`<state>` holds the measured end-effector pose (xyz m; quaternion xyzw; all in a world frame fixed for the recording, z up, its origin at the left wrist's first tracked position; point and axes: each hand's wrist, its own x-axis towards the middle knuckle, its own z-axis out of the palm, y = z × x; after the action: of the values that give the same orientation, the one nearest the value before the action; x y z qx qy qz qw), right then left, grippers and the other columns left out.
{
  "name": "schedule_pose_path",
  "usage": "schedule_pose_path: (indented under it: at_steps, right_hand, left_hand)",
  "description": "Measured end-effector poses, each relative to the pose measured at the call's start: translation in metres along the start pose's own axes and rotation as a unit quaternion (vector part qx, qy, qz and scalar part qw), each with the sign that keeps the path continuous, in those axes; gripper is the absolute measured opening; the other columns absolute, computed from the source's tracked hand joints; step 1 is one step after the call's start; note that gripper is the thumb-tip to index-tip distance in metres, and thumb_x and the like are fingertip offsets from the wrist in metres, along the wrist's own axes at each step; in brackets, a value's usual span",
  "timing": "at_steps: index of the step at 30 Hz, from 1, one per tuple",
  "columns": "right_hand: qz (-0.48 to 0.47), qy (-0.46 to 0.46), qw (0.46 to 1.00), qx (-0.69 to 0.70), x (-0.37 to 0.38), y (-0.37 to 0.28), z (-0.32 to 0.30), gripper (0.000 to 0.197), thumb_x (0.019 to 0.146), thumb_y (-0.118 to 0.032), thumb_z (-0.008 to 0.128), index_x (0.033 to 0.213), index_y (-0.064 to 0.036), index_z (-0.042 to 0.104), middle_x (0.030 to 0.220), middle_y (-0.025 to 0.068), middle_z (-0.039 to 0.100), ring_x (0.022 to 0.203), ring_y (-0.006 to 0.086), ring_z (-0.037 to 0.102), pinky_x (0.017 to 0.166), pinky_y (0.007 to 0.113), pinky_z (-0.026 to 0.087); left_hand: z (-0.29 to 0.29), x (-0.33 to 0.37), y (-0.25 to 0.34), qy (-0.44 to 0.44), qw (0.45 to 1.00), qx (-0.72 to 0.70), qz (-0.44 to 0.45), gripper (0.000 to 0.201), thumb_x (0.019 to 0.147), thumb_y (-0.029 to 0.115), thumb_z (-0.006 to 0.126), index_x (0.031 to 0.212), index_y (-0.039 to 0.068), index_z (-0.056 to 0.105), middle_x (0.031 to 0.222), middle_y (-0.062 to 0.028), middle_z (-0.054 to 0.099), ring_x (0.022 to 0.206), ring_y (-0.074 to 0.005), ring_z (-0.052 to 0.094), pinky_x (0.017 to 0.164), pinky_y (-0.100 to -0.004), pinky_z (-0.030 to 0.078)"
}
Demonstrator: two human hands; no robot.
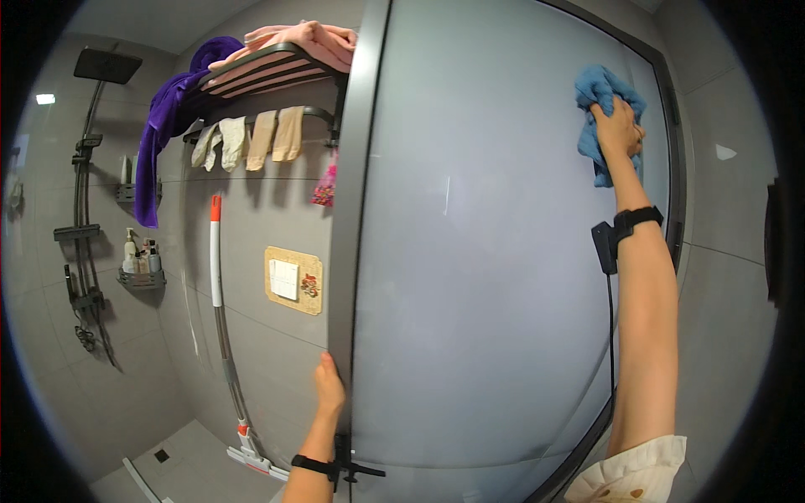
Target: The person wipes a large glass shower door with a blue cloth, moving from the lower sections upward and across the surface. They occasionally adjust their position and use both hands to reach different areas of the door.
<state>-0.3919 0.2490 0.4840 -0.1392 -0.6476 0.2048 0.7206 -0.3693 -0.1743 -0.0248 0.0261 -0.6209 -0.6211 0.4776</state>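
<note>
A crumpled blue cloth (597, 88) is pressed flat against the upper right of a frosted glass door (486, 268). My right hand (619, 130) is closed on it, its arm stretched up along the door's right side. Lower down, at the left, my left hand (329, 387) grips the dark grey door frame (342, 302) at its upright edge. One digit points upward there, and the other fingers are mostly hidden. Black straps circle both wrists, and a cable hangs from the right one.
Left of the door, a wall rack (260, 71) holds pink and purple towels, with socks hanging below. A white and red mop (220, 260) leans on the tiled wall near a switch plate (293, 279). Shower fittings (84, 193) and a bottle shelf (141, 277) are farther left.
</note>
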Motion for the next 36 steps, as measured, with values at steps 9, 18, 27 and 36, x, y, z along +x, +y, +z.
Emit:
schedule_pose_path:
  at_steps: [9, 18, 27, 36]
  right_hand:
    - [-0.126, 0.050, 0.980, 0.142, -0.082, -0.199, 0.000, 0.059, 0.076, -0.051, 0.065, 0.131, -0.0368, 0.050, 0.143, -0.0037, 0.044, 0.126, 0.0415, 0.035, 0.099, 0.058, 0.029]
    - [-0.493, 0.030, 0.851, 0.179, -0.132, -0.280, -0.014, 0.049, 0.071, -0.029, 0.071, 0.119, -0.0248, 0.061, 0.135, 0.0123, 0.050, 0.120, 0.0381, 0.047, 0.093, 0.055, 0.040]
    - [-0.391, 0.006, 0.914, 0.107, -0.008, -0.177, -0.006, 0.043, 0.077, -0.027, 0.066, 0.120, -0.0238, 0.060, 0.135, 0.0094, 0.048, 0.120, 0.0406, 0.046, 0.099, 0.053, 0.040]
    - [-0.229, 0.015, 0.972, -0.041, 0.176, 0.009, 0.041, 0.060, 0.084, -0.048, 0.060, 0.138, -0.0278, 0.046, 0.140, 0.0147, 0.046, 0.131, 0.0373, 0.041, 0.107, 0.062, 0.024]
  left_hand:
    - [-0.010, -0.003, 0.017, -0.076, 0.994, 0.013, 0.074, 0.057, 0.101, 0.050, 0.028, 0.090, -0.001, 0.049, 0.067, -0.0197, 0.043, 0.060, -0.0319, 0.044, 0.058, -0.0429, 0.039]
    - [-0.003, -0.004, 0.009, -0.028, 0.996, -0.001, 0.085, 0.053, 0.103, 0.047, 0.029, 0.070, 0.006, 0.029, 0.063, 0.0024, 0.029, 0.061, -0.0118, 0.030, 0.050, -0.0359, 0.021]
    - [-0.004, -0.006, -0.001, 0.025, 0.998, 0.019, 0.061, 0.054, 0.103, 0.045, 0.030, 0.068, 0.004, 0.033, 0.061, 0.0026, 0.032, 0.060, -0.0121, 0.032, 0.049, -0.0369, 0.022]
    - [0.002, -0.006, 0.008, 0.034, 0.998, -0.055, 0.018, 0.071, 0.099, 0.057, 0.032, 0.093, -0.009, 0.055, 0.088, -0.0077, 0.059, 0.082, -0.0159, 0.051, 0.075, -0.0308, 0.042]
